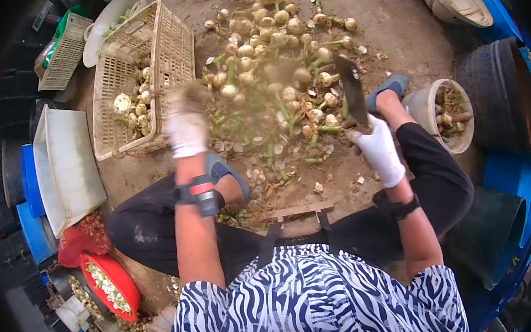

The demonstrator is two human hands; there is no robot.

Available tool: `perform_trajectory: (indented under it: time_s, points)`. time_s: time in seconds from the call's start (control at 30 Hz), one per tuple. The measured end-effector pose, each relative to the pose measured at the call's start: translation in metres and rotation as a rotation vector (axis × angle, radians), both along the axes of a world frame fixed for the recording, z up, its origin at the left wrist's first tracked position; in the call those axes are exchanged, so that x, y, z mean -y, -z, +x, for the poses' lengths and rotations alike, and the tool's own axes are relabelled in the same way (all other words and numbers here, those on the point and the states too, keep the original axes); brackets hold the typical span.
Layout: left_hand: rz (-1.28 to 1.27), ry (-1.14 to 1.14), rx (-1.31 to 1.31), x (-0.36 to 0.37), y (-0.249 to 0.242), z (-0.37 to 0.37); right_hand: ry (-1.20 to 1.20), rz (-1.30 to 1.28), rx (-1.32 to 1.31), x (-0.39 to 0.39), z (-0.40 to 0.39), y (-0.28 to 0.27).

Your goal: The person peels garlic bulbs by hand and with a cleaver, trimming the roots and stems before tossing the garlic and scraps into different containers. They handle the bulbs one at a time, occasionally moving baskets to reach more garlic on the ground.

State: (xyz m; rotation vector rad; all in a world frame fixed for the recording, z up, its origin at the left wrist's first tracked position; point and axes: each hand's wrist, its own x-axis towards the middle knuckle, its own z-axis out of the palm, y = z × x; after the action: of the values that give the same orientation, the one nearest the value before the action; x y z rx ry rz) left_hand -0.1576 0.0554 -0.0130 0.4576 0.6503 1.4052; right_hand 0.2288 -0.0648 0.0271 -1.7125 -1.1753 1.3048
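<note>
My right hand (378, 151), in a white glove, is wrapped round the handle of a broad dark-bladed knife (352, 90), its blade pointing away from me. In a white glove too, my left hand (186, 125) is beside the near right side of the plastic crate (172, 51). Motion smears its fingers, and a brownish blur at their tips cannot be made out. Ahead of my feet lies a heap of pale round bulbs (245, 50) with green stems. More bulbs (142, 107) lie inside the crate.
A white bucket (420, 107) with brownish scraps stands right of my right foot. Dark and blue tubs (497, 98) line the right side. A pale bin (69, 166) and a red basin (132, 295) of cut pieces are at left. Peelings litter the ground.
</note>
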Motion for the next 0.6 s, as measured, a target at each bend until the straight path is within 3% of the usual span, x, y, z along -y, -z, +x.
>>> perform_trajectory:
  time_s: [0.1, 0.13, 0.17, 0.2, 0.27, 0.37, 0.4, 0.47, 0.6]
  points:
    - [-0.113, 0.355, -1.122, -0.001, 0.079, 0.093, 0.007, -0.093, -0.004, -0.013, 0.003, -0.019]
    - [-0.077, 0.473, -1.205, -0.002, 0.111, 0.118, 0.009, -0.141, -0.019, -0.015, 0.006, -0.016]
    - [0.156, 0.445, -1.630, -0.007, 0.136, 0.136, 0.004, -0.097, 0.014, -0.016, 0.006, -0.011]
    - [0.141, 0.462, -1.718, -0.016, 0.162, 0.148, 0.014, -0.107, 0.018, -0.017, 0.009, -0.005]
    - [0.046, 0.445, -1.883, -0.023, 0.155, 0.183, 0.011, -0.102, 0.048, -0.014, 0.012, 0.009]
    - [0.104, 0.553, -1.973, -0.023, 0.149, 0.210, 0.020, -0.173, 0.042, -0.019, 0.015, 0.012]
    - [0.105, 0.564, -1.976, -0.020, 0.153, 0.214, 0.026, -0.254, 0.011, -0.022, 0.014, 0.009]
    - [0.000, 0.545, -1.994, -0.014, 0.157, 0.218, 0.008, -0.156, 0.043, -0.019, 0.017, 0.028]
    - [0.073, 0.504, -1.997, 0.006, 0.153, 0.221, 0.032, -0.092, 0.063, -0.017, 0.021, 0.039]
